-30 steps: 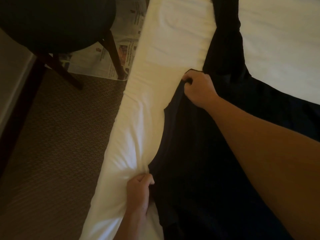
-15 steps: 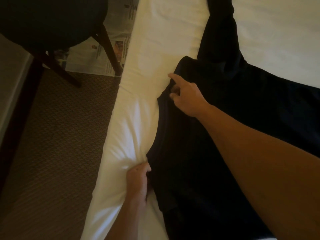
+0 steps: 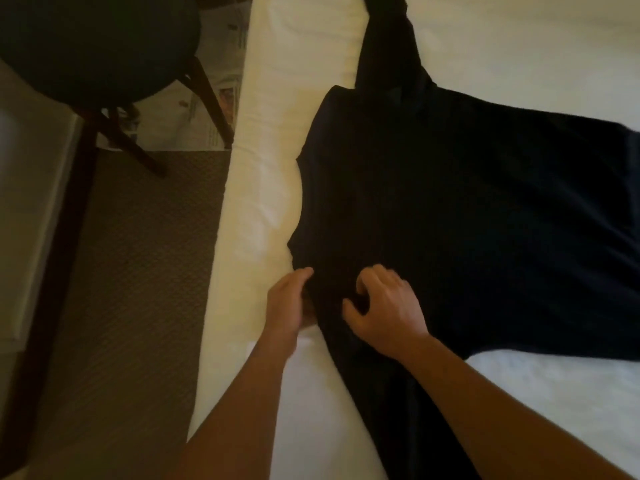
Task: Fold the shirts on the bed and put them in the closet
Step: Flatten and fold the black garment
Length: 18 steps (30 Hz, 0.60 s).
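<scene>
A dark navy shirt (image 3: pixel 450 202) lies spread on the white bed (image 3: pixel 519 46), one sleeve running up past the top of the view. My left hand (image 3: pixel 289 303) grips the shirt's near left edge, its fingers tucked under the cloth. My right hand (image 3: pixel 384 308) sits just beside it on top of the shirt, fingers curled with the tips pressing into the fabric. I cannot tell whether the right hand has pinched any cloth.
The bed's left edge (image 3: pixel 239 237) drops to a brown carpet (image 3: pixel 138 271). A dark round chair (image 3: pixel 93 43) stands at the upper left with its legs on newspapers (image 3: pixel 207 109). A pale furniture edge (image 3: pixel 31 202) runs along the far left.
My right hand let go of the shirt's far corner and came back toward me, landing next to my left hand. The shirt now lies flatter; the left hand kept its grip.
</scene>
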Each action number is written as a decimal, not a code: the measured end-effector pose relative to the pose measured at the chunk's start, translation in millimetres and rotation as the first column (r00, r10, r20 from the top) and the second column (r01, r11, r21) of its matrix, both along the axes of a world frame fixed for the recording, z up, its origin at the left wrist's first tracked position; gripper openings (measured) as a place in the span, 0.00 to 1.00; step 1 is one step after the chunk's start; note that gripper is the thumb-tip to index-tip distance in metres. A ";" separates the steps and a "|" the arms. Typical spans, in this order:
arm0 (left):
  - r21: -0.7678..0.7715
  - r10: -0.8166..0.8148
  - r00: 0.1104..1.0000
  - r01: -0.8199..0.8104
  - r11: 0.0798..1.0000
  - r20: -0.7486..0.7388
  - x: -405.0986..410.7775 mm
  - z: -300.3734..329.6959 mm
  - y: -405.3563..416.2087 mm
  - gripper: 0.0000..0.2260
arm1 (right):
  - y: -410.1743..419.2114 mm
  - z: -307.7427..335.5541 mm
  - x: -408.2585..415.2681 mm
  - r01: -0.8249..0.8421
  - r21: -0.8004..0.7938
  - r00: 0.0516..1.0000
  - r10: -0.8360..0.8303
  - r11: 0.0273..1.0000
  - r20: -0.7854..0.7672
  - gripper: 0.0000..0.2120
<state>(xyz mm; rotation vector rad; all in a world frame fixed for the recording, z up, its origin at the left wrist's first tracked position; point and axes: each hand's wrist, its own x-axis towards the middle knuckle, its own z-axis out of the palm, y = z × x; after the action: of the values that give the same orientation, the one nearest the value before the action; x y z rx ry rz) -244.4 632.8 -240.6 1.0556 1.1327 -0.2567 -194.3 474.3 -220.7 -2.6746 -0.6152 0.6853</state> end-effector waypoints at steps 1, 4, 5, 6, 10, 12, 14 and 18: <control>0.011 -0.065 0.998 0.065 0.998 -0.009 -5.7 4.0 -3.1 0.10 | -8.1 2.5 -18.1 -0.045 -0.067 0.998 0.043 0.997 -0.042 0.16; 0.042 -0.323 0.946 0.324 0.945 -0.020 -14.4 11.0 -8.1 0.12 | -23.3 -2.0 -55.1 -0.175 -0.247 0.984 0.158 0.953 -0.085 0.25; 0.058 -0.372 0.928 0.373 0.926 -0.024 -15.1 11.2 -8.4 0.10 | -23.4 -4.5 -59.3 -0.193 -0.274 0.981 0.178 0.942 -0.078 0.25; 0.091 -0.376 0.926 0.378 0.921 -0.038 -18.8 9.9 -10.0 0.09 | -24.6 -5.3 -63.9 -0.196 -0.279 0.980 0.181 0.940 -0.077 0.21; 0.207 -0.120 0.988 0.139 0.968 -0.102 -30.8 4.8 -16.9 0.07 | -28.7 -3.0 -74.3 -0.053 -0.039 0.947 0.038 0.998 -0.320 0.05; 0.237 -0.044 0.993 0.070 0.969 -0.113 -41.2 9.0 -32.7 0.09 | -49.6 2.1 -89.1 0.117 0.098 0.915 -0.069 0.988 -0.397 0.03; 0.247 -0.028 0.993 0.056 0.967 -0.114 -51.1 13.9 -49.0 0.13 | -79.3 6.2 -106.5 0.335 0.202 0.906 -0.256 0.920 -0.337 0.05; 0.272 -0.104 0.982 0.145 0.951 -0.160 -76.0 20.8 -77.6 0.16 | -146.6 4.9 -144.7 0.712 0.175 0.702 -0.682 0.680 -0.208 0.11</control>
<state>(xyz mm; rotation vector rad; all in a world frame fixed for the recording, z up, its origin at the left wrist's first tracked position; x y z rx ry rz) -320.5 555.2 -219.8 1.3831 1.2591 -0.2805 -339.0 327.7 -215.8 -2.3233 0.3611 0.4943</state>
